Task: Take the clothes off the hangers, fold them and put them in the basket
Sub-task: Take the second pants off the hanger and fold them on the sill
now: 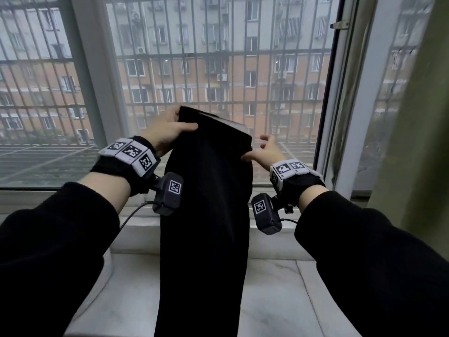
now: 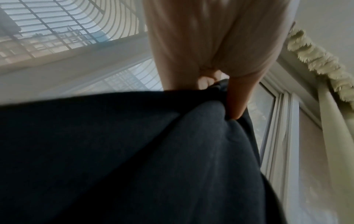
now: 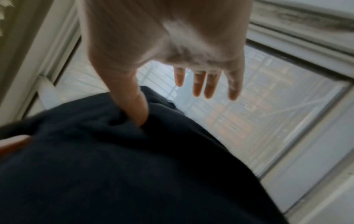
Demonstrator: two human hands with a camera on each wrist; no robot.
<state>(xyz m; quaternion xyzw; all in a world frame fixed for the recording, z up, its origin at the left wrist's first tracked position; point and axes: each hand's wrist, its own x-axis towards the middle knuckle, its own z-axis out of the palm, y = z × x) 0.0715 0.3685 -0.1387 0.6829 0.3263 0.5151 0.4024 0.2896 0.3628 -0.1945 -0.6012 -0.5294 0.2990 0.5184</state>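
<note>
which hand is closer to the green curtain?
Right. The right hand is at the black garment's right edge, fingers spread, on the side of the green curtain. The left hand grips the garment's top left corner, farther from it.

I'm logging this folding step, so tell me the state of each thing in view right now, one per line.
black garment: off any hanger, held up by its top edge, hanging down in front of the window sill.
left hand: grips the garment's top left corner, thumb in front.
right hand: fingers spread straight, only the thumb touching the garment's right edge.
window: barred outside; whether the sash is open I cannot tell.
curtain: drawn aside at the right.
</note>
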